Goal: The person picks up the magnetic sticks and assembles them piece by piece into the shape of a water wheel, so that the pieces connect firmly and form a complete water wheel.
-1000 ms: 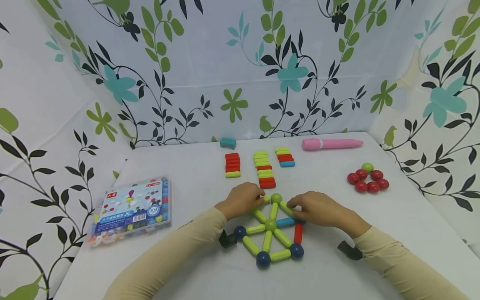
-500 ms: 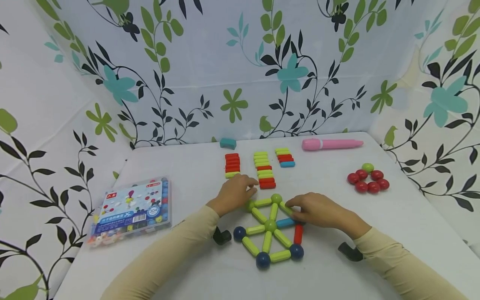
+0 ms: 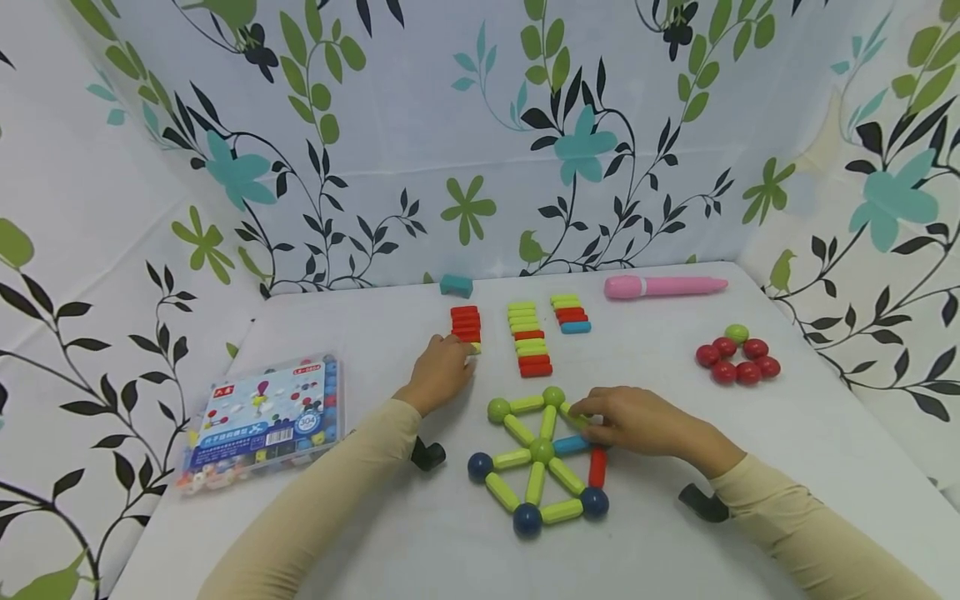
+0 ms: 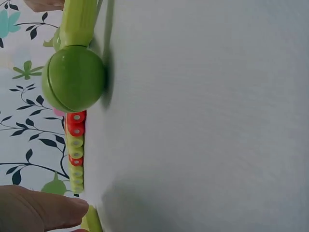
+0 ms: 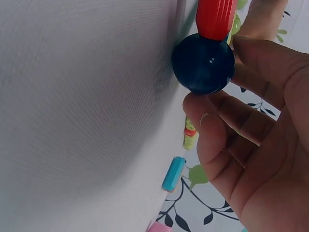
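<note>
My left hand [image 3: 438,375] is at the near end of the left row of rods, its fingertips on a yellow-green rod [image 4: 92,220]. Thumb and finger seem to pinch it; the grip is partly hidden. On the table lies a wheel-like frame of rods and balls, with a green centre ball [image 3: 541,451], a green corner ball [image 4: 75,79] and dark blue balls [image 3: 527,520]. My right hand [image 3: 641,419] holds the frame's right side, thumb and fingers round a dark blue ball [image 5: 203,63]. A red rod [image 5: 216,18] joins that ball; a blue rod [image 3: 572,445] runs to the centre.
Red rods [image 3: 465,321] and a middle row of mixed rods [image 3: 530,334] lie beyond the frame, beside a short third row [image 3: 572,313]. A plastic case [image 3: 262,417] stands left. Red balls [image 3: 747,372], a pink pen-shaped object [image 3: 666,287] and a teal block [image 3: 456,286] lie around.
My left hand has let go of the frame's top left and moved up and left to the yellow-green rod. That corner's green ball is now uncovered. My right hand stays in place.
</note>
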`<action>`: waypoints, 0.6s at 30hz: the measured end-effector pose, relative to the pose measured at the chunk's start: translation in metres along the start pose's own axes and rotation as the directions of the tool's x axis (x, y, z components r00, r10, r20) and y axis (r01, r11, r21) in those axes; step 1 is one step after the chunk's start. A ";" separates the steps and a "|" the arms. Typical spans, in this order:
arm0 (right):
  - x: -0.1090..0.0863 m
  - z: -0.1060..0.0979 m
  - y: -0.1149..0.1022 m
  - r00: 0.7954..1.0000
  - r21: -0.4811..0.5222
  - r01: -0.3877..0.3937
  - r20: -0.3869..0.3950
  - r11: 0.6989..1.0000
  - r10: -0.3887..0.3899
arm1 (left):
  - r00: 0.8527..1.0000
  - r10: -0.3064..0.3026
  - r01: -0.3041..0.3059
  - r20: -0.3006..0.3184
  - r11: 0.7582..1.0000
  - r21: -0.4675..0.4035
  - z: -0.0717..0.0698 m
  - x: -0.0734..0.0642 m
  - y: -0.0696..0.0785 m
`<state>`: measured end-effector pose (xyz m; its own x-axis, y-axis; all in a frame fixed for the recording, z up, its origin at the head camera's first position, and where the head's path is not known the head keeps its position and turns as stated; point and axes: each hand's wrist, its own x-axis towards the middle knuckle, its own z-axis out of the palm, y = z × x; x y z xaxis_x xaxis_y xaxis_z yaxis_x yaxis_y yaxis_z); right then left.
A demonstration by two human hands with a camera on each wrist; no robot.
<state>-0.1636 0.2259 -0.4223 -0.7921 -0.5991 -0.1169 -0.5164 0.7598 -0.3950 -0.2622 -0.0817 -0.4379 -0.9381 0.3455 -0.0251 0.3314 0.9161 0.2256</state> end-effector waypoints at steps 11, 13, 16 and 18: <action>-0.001 -0.001 -0.002 1.000 -0.003 0.015 -0.013 1.000 -0.015 | 0.998 0.006 -0.007 -0.066 1.000 -0.013 0.004 0.001 -0.005; 0.000 -0.001 -0.002 1.000 -0.005 0.020 -0.014 1.000 -0.020 | 0.996 0.008 -0.010 -0.087 1.000 -0.013 0.003 0.002 -0.005; 0.000 -0.001 -0.002 1.000 -0.004 0.015 -0.006 1.000 -0.015 | 0.997 0.007 -0.007 -0.073 1.000 0.000 0.002 0.004 -0.006; 0.000 -0.001 -0.002 1.000 -0.003 0.010 0.001 1.000 -0.010 | 0.998 0.005 -0.004 -0.057 1.000 0.011 0.003 0.005 -0.007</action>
<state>-0.1635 0.2249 -0.4205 -0.7863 -0.6072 -0.1142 -0.5253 0.7543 -0.3937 -0.2690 -0.0857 -0.4424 -0.9408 0.3376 0.0318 0.3363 0.9170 0.2146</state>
